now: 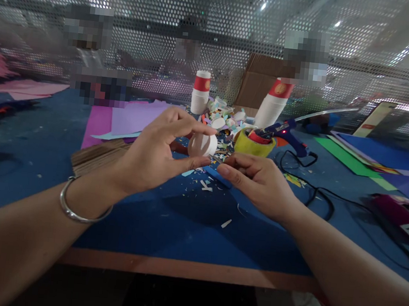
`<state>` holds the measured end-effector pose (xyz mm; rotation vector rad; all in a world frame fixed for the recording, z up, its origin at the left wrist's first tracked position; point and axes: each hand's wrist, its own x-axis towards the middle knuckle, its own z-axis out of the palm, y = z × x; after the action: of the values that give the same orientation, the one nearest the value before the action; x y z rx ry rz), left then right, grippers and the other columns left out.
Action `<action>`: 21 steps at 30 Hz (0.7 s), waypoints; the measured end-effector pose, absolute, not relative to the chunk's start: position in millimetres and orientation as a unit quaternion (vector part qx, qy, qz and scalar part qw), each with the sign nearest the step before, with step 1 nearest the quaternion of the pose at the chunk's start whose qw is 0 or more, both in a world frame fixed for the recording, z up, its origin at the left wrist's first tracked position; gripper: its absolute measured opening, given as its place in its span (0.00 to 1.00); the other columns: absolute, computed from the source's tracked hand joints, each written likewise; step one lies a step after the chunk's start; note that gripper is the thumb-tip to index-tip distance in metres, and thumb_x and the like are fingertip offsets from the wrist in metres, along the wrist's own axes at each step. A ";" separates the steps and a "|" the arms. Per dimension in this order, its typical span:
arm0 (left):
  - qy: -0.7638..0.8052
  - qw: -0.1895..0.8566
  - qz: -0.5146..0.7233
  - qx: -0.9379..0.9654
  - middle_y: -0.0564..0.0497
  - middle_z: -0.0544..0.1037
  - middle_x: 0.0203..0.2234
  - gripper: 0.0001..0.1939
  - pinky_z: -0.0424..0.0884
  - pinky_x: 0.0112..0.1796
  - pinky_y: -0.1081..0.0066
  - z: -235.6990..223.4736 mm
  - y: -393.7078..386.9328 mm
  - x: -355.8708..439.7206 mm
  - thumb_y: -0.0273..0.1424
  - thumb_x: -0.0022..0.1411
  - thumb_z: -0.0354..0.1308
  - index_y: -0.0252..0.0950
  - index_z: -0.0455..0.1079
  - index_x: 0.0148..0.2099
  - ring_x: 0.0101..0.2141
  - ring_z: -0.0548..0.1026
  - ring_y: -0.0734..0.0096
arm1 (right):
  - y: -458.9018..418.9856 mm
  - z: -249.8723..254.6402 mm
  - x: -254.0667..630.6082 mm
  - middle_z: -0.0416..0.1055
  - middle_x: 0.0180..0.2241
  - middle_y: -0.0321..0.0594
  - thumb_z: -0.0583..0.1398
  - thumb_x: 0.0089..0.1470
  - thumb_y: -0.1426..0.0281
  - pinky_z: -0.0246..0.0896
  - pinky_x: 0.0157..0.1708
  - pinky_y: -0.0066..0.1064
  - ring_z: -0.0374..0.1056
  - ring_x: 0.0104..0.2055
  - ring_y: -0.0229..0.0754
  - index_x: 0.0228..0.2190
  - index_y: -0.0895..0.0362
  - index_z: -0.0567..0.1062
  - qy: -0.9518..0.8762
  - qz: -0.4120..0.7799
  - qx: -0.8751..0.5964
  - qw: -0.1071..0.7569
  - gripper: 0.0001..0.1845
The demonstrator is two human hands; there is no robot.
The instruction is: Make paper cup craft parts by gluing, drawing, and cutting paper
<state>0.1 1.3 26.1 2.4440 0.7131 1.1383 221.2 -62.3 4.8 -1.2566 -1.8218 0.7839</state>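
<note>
Between the thumb and fingers of my left hand (157,148) is a short white paper cup piece (205,145), round and shallow, tilted on its side. My right hand (256,180) is closed close by, its thumb and index finger pinching a slim tool whose thin grey tip (215,158) points at the lower edge of the cup piece. The rest of that tool is hidden in the fingers, so its kind cannot be made out. Below the hands, paper scraps (206,186) lie on the blue tabletop (188,234). A blue strip-like object lies partly behind my right hand.
A glue gun (287,132) rests on a yellow tape roll (252,143), its cable trailing right to a power strip (402,220). Paper cup stacks (199,101) stand behind a scrap heap (223,116). Purple paper (135,119) and cardboard (96,155) lie left, coloured sheets (372,153) right.
</note>
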 end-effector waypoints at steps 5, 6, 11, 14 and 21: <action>0.258 0.174 0.399 0.863 0.48 0.70 0.44 0.20 0.80 0.38 0.65 24.6 3.3 0.2 0.37 0.58 0.71 0.47 0.75 0.53 0.42 0.76 0.64 | -61.9 5.0 221.8 0.54 0.20 0.29 0.59 0.59 0.46 0.41 0.21 0.30 0.48 0.22 0.31 0.23 0.56 0.67 -0.716 0.317 -0.484 0.391 0.28; 0.258 0.177 0.399 0.862 0.48 0.70 0.44 0.21 0.80 0.38 0.65 24.3 3.7 0.3 0.37 0.57 0.71 0.46 0.75 0.53 0.42 0.76 0.64 | -61.9 4.9 221.9 0.54 0.20 0.29 0.60 0.59 0.46 0.41 0.21 0.30 0.48 0.22 0.31 0.23 0.56 0.66 -0.716 0.318 -0.482 0.392 0.28; 0.254 0.188 0.401 0.860 0.49 0.69 0.43 0.21 0.81 0.38 0.66 22.9 4.6 1.2 0.36 0.56 0.72 0.45 0.75 0.52 0.42 0.76 0.65 | -62.4 5.0 222.6 0.54 0.21 0.29 0.60 0.61 0.51 0.42 0.22 0.30 0.48 0.23 0.31 0.23 0.56 0.66 -0.720 0.318 -0.479 0.389 0.25; 0.245 0.178 0.403 0.864 0.49 0.70 0.43 0.21 0.81 0.37 0.66 22.1 4.5 0.9 0.35 0.56 0.72 0.44 0.75 0.52 0.42 0.76 0.65 | -62.3 5.6 222.5 0.55 0.22 0.31 0.59 0.62 0.53 0.44 0.23 0.30 0.50 0.24 0.33 0.23 0.57 0.67 -0.725 0.314 -0.482 0.379 0.24; 0.151 -0.013 0.412 0.899 0.46 0.72 0.45 0.18 0.77 0.42 0.62 27.2 6.0 -2.8 0.28 0.60 0.68 0.44 0.74 0.52 0.45 0.74 0.63 | -61.3 3.3 223.1 0.57 0.23 0.32 0.59 0.61 0.50 0.47 0.26 0.30 0.53 0.26 0.34 0.23 0.56 0.67 -0.739 0.296 -0.485 0.362 0.25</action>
<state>-2.8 6.0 27.2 2.8461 0.4795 1.3042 223.1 -61.3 3.3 -1.2485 -1.9046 0.7619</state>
